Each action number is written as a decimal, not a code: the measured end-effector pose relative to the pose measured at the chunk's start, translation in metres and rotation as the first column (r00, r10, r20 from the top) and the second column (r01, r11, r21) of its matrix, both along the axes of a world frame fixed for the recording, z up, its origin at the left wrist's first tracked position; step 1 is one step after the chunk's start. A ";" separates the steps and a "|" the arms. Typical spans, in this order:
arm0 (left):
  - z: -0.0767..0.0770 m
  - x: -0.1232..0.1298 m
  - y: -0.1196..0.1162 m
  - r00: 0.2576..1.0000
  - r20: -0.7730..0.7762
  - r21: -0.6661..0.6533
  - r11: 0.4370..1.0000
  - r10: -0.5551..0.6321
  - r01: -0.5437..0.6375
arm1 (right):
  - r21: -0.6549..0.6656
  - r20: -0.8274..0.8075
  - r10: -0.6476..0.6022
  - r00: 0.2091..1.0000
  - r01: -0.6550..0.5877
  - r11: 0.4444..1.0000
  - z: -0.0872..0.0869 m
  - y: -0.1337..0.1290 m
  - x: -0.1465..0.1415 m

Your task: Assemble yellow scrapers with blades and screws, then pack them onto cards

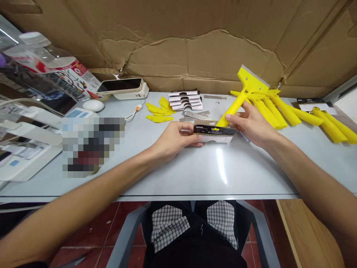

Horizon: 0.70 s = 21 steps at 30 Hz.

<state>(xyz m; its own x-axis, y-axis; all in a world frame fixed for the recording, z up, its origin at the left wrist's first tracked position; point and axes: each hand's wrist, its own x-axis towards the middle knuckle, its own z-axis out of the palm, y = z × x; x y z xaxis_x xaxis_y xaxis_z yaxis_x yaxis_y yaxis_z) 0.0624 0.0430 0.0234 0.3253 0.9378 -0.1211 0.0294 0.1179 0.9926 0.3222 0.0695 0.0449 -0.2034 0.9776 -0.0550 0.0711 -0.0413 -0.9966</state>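
Note:
My left hand [178,139] pinches the left end of a black and white card sleeve [214,133] above the grey table. A yellow scraper [235,105] is in my right hand [251,122], its blade head up and to the right, its handle end behind the sleeve's top edge. Behind the sleeve lie loose metal blades [196,115] and a stack of folded cards [185,100]. Several flat yellow pieces [159,111] rest left of the stack. More yellow scrapers [284,109] lie to the right of my right hand.
At the left are a plastic bottle [67,70], a phone [121,85] on a white block, a white rounded object [93,105], white devices [30,156] and a blurred-out patch. Cardboard [156,56] stands along the back. Further scrapers [334,128] lie far right.

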 end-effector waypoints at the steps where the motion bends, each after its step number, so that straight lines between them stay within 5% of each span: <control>1: 0.000 0.002 -0.002 1.000 0.000 0.002 1.000 0.015 -0.015 | 0.008 0.004 0.006 1.000 -0.006 1.000 -0.002 0.000 -0.001; 11: 0.003 0.003 -0.006 0.987 -0.157 0.186 0.981 -0.023 0.053 | 0.002 0.072 0.056 0.996 -0.056 0.998 -0.007 -0.008 -0.012; 17: 0.002 0.005 -0.012 0.979 -0.175 0.142 0.981 -0.104 0.130 | -0.027 0.157 0.048 0.986 -0.045 0.999 -0.008 -0.011 -0.018; 21: 0.006 0.002 -0.013 0.953 -0.284 0.270 0.944 -0.109 0.189 | -0.016 0.203 0.066 0.977 -0.064 0.998 -0.009 -0.014 -0.020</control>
